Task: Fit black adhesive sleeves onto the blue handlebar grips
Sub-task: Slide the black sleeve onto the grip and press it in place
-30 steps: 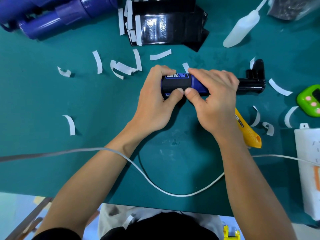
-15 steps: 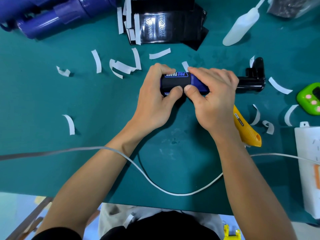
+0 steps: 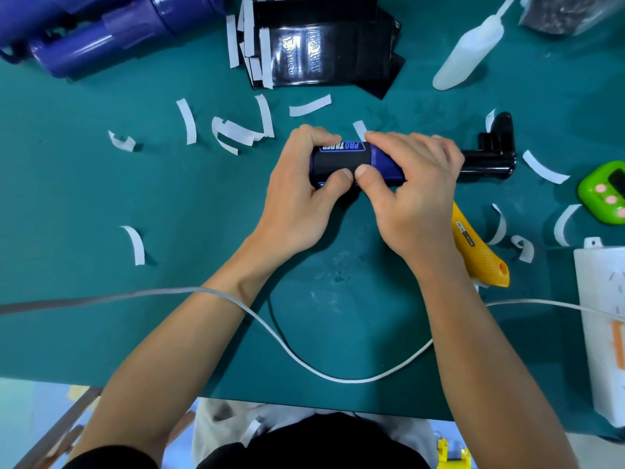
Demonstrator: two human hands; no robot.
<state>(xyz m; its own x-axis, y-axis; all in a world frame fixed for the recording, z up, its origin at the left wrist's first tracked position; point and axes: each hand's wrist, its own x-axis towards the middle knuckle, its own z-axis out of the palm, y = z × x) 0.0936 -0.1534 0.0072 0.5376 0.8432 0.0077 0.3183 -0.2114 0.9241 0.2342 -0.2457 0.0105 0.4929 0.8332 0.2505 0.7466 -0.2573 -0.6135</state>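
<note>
A blue handlebar grip lies sideways on a black holder in the middle of the green mat. A black adhesive sleeve with white lettering is wrapped around the grip's left part. My left hand grips the sleeved left end, fingers over the top and thumb on the near side. My right hand holds the grip just to the right, its thumb pressing the sleeve's edge beside my left thumb. A stack of black sleeves lies at the back.
More blue grips lie at the back left. White backing strips are scattered over the mat. A white squeeze bottle, a yellow knife, a green timer, a white box and a white cable lie around.
Both thumbs have drawn closer together on the sleeve's near edge. The grip and hands stay in nearly the same place.
</note>
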